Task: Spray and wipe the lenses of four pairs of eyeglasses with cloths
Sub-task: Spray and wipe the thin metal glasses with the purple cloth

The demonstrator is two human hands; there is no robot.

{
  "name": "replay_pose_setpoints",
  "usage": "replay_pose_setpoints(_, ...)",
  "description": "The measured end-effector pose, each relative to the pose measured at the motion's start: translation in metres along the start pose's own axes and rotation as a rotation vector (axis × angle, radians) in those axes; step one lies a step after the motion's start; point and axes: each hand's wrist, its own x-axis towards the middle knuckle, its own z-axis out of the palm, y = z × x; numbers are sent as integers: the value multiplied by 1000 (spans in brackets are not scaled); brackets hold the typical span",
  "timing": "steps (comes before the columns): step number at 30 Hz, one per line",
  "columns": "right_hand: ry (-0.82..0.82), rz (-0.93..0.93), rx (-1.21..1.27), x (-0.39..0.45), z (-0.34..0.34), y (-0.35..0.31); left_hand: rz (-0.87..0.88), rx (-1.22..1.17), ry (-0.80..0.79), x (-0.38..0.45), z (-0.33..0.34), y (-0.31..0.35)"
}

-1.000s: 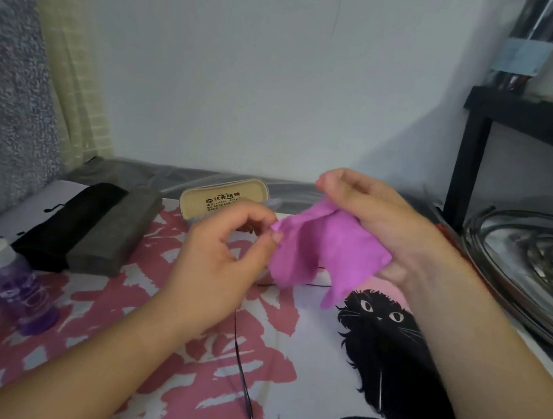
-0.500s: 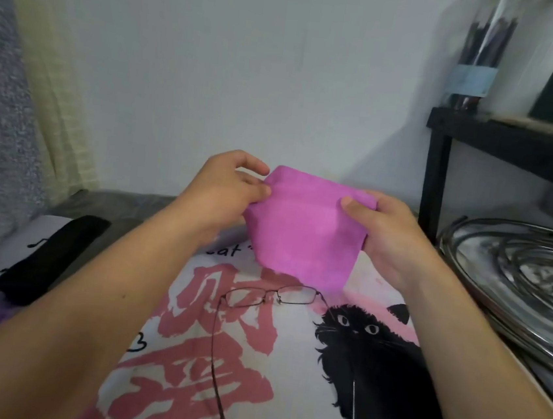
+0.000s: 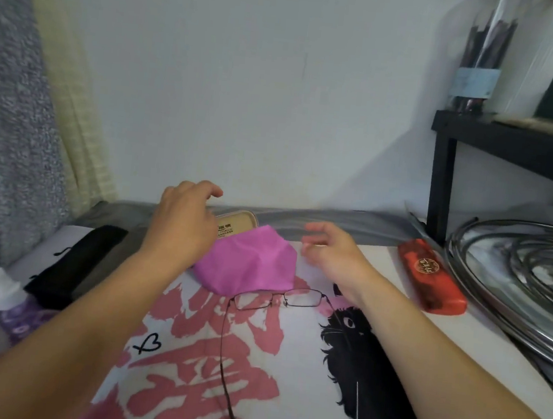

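pink cloth [image 3: 248,263] on mat | hands [image 3: 183,225] loose | glasses [image 3: 277,299] beside cloth

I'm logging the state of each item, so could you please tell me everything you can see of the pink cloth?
The pink cloth is a plain magenta piece of soft fabric, lying loosely crumpled in a puffed mound with soft creases on the printed mat. It sits just beyond the thin-framed glasses, its near edge meeting or overlapping their frame, and in front of the beige case. The left hand covers its left edge; whether it touches is unclear. The right hand is apart from it.
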Motion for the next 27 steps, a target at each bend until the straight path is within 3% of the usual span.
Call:
replay_pose_setpoints(2,35,-12,-14,-2,-6,4,46,-140,-4,-22,-10,0)
replay_pose_setpoints(5,56,-7,-5,-6,-10,10,128,-252,-162,-66,-22,-7)
replay_pose_setpoints(9,104,-25,-14,-13,-6,11,377,-134,-229,-102,-21,-34)
replay_pose_setpoints(14,189,-37,66,-23,-2,12,513,-91,-248,-117,-7,-30)
replay_pose_setpoints(18,223,-29,110,-29,-2,13,512,-115,-189,-113,0,-26)
replay_pose_setpoints(27,272,23,100,-22,3,8,477,-146,-218,-110,6,-34)
